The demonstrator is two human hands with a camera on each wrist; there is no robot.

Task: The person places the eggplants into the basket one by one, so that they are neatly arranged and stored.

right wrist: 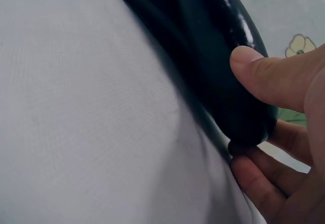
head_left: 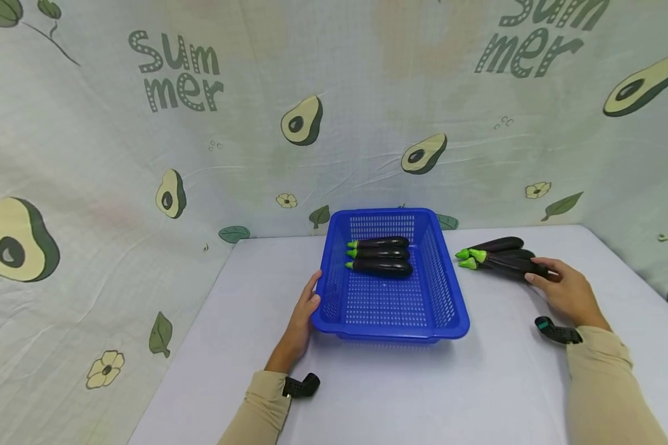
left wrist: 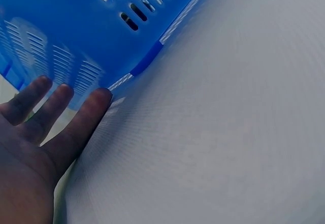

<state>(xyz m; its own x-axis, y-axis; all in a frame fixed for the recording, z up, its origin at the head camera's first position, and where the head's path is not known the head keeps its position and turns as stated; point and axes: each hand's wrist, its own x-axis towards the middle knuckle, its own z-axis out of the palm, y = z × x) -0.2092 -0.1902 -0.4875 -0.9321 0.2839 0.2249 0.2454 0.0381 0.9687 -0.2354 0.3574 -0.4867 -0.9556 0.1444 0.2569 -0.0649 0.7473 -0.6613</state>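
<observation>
In a blue basket (head_left: 389, 303) lie three dark eggplants (head_left: 380, 267) with green stems, side by side. The left hand (head_left: 302, 315) rests on the basket's left side, its fingers fairly straight against the wall, as the left wrist view also shows. Right of the basket lies a pile of several eggplants (head_left: 501, 243), stems pointing left. The right hand (head_left: 570, 293) pinches the rounded end of the top eggplant (right wrist: 218, 56), thumb on its upper side and fingers around the end. Some eggplants beneath are partly hidden.
A white cloth-covered table (head_left: 401, 395) carries the basket and the pile. Behind and at the left hangs a pale cloth (head_left: 356, 111) printed with avocados, leaves and lettering. Each wrist wears a black device.
</observation>
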